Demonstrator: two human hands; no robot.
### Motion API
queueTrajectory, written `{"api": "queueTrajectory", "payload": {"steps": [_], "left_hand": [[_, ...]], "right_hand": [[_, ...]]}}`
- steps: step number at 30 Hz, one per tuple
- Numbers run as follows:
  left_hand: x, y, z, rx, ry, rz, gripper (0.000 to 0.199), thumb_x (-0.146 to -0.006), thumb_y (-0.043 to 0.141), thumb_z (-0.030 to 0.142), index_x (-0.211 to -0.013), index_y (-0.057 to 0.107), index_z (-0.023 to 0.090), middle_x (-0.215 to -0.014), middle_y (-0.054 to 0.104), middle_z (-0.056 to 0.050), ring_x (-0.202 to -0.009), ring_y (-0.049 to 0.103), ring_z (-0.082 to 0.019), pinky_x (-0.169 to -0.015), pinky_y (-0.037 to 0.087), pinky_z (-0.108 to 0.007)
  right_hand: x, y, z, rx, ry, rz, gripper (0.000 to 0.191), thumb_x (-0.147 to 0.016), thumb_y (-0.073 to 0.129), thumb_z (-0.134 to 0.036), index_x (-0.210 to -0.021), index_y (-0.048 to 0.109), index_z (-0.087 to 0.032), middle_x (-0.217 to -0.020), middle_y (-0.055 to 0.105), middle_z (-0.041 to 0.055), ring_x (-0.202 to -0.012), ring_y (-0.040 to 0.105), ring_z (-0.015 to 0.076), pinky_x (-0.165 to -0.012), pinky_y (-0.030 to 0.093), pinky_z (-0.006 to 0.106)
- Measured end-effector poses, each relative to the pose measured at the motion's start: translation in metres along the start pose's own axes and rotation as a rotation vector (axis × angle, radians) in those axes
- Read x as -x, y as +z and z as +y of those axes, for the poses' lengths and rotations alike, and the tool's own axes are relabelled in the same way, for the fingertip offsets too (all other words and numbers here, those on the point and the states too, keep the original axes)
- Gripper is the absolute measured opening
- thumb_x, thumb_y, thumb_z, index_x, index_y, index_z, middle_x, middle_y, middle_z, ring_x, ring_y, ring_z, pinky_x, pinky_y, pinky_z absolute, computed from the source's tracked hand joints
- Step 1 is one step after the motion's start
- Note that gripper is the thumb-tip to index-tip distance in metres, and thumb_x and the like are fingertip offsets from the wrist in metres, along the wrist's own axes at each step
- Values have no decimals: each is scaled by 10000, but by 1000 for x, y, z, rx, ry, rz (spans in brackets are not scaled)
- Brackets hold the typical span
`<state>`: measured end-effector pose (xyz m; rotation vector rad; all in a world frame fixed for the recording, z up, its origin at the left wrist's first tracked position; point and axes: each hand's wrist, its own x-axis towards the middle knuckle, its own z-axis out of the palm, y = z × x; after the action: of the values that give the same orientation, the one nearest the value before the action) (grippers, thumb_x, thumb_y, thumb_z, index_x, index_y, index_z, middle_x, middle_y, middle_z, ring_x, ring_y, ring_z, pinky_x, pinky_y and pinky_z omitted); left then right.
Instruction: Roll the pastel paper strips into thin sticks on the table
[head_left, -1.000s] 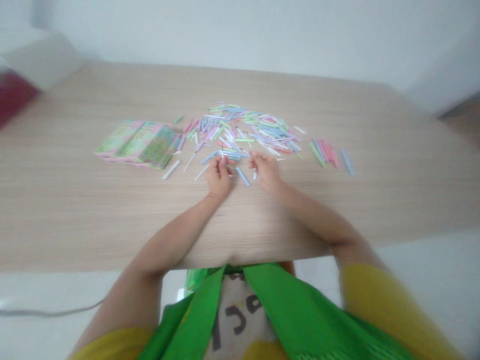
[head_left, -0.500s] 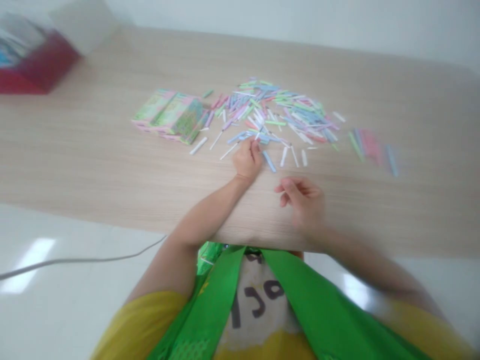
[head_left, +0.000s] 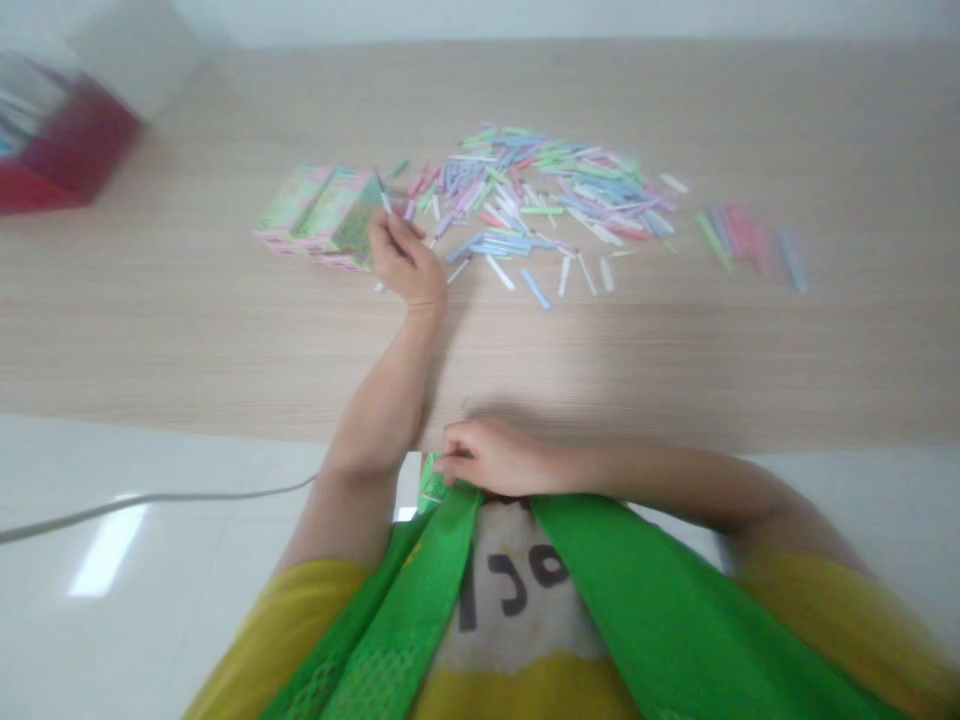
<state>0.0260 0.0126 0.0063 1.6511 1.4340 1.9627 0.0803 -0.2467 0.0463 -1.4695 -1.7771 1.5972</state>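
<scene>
My left hand (head_left: 409,258) is raised beside the stacked packs, its fingers pinched around a thin white stick with a dark tip (head_left: 385,196) that points up and away. Just left of it, the printed green-and-pink packs (head_left: 307,205) lie in a low stack, partly covered by that hand. Close to my body, my right hand (head_left: 491,455) is at the table's front edge with its fingers curled; whatever they may hold is hidden. A loose pile of pastel sticks (head_left: 517,165) spreads across the table beyond both hands, with white and blue ones (head_left: 535,289) scattered nearest me.
On the right, a small group of pink, green and blue sticks (head_left: 739,235) lies apart from the pile. A red box (head_left: 82,150) with contents stands at the far left. A grey cable (head_left: 187,497) runs below the table's front edge (head_left: 187,428).
My left hand has moved left from the front of the pile to the packs, carrying the thin stick. My right hand has drawn back and left to the table's front edge.
</scene>
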Motion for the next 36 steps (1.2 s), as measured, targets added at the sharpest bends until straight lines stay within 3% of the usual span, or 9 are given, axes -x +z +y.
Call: {"api": "queueTrajectory", "payload": {"steps": [2,4,8,11,15,18,23,27,36], "left_hand": [[-7,-8,0,-69,-26,48,566,-1076,126,507,-1145,581,178,-881,576,-30,-912,660,-132,-944,479,-291],[-8,-11,1,-95,-40,77,585,-1076,91,490,-1132,585,181,-864,572,-30,-868,651,-136,-914,480,-294],[7,-7,8,-60,-3,26,572,-1073,126,504,-1140,595,183,-809,561,-22,-825,636,-142,-908,473,-301],[27,-2,13,-21,54,-77,544,-1073,184,503,-1137,617,181,-776,569,-17,-807,633,-148,-896,467,-305],[49,1,12,-32,232,-276,456,-1049,325,458,-1126,679,182,-810,643,-53,-819,654,-175,-833,453,-307],[58,3,13,-93,375,-366,391,-1015,393,375,-1104,722,184,-835,683,-89,-837,658,-205,-796,436,-322],[79,-1,37,-180,543,-461,340,-969,434,258,-1053,753,177,-841,714,-109,-808,646,-215,-744,415,-336],[98,-6,55,-209,693,-559,317,-958,455,227,-1073,747,184,-769,706,-85,-764,645,-204,-700,389,-330],[103,-10,58,-191,804,-581,284,-972,468,246,-1065,729,188,-747,685,-77,-760,642,-201,-710,379,-345]], "right_hand": [[-22,-1,-4,-171,204,-185,259,-973,579,-233,-720,559,-178,-623,699,-4,-488,620,98,-484,458,204],[-48,-15,-4,-317,335,-188,290,-1016,490,-187,-727,518,-173,-545,655,-5,-496,646,111,-519,518,209],[-94,-69,0,-509,326,186,275,-981,590,-184,-714,525,-173,-536,657,12,-497,638,111,-510,505,193],[-111,-108,6,-572,202,569,305,-920,693,-216,-659,543,-168,-495,593,-26,-415,499,62,-421,357,162],[-100,-140,14,-700,-11,963,224,-896,714,-298,-735,640,-161,-568,583,-57,-442,439,24,-421,269,155],[-77,-152,15,-856,-62,1127,200,-953,628,-327,-826,651,-174,-593,561,-77,-400,347,8,-398,219,153],[-41,-153,12,-1138,-20,1144,323,-1041,447,-302,-752,526,-183,-520,471,-94,-349,278,17,-366,183,148],[-24,-148,10,-1344,-89,1122,334,-1053,430,-274,-735,483,-187,-458,332,-125,-336,251,24,-366,195,148],[-33,-135,9,-1595,-136,1036,339,-1057,399,-236,-731,481,-192,-419,259,-137,-324,225,38,-397,285,160]]}}
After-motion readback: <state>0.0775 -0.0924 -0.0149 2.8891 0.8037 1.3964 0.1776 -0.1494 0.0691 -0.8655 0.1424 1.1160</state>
